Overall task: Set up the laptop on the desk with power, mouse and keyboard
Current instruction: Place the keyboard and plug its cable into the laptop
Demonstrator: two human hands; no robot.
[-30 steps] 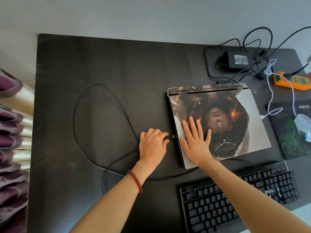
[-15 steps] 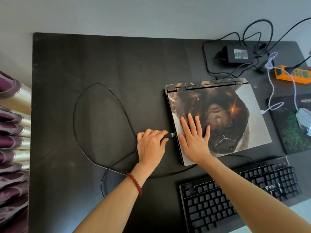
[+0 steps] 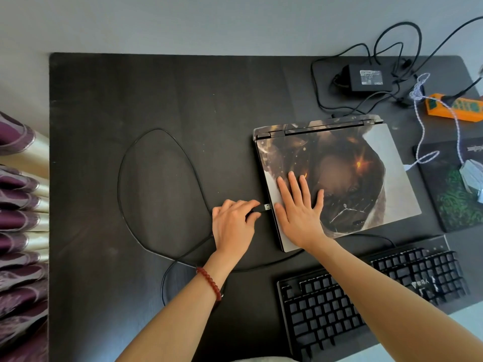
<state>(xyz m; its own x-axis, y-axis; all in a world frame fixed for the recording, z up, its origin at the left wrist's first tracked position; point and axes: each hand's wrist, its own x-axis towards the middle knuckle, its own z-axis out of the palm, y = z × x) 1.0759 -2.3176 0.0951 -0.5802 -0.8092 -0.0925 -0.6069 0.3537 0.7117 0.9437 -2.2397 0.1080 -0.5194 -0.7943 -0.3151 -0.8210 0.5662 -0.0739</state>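
On the dark bench [image 3: 130, 100], toward its right half, lies the closed laptop [image 3: 379, 178], lid down and covered with a printed picture, its hinge edge facing the wall. The right hand [image 3: 298, 212] lies flat on the lid near the laptop's left edge, fingers straight and spread, pressing down and grasping nothing. Just to the left, the left hand [image 3: 232, 226] pinches the black body of a USB plug [image 3: 262, 208] between curled fingers and thumb; the plug's metal tip points at the laptop's left side and sits just beside it, though whether it has entered a port cannot be told. A red bead bracelet [image 3: 210, 283] circles the left wrist.

From the plug a black cable [image 3: 122, 184] runs back under the left hand, sweeps in a wide loop over the left part of the bench, and passes along the laptop's near edge toward the black keyboard [image 3: 392, 291], which lies near the front right corner, partly under the right forearm.

At the far right corner sit a black power brick [image 3: 371, 77] with tangled black leads and an orange power strip [image 3: 454, 107]. A white mouse [image 3: 473, 176] rests on a dark mouse pad [image 3: 449, 205] right of the laptop, its pale braided cord [image 3: 420, 113] looping toward the strip. Purple and cream curtain folds [image 3: 21, 231] hang along the left edge.
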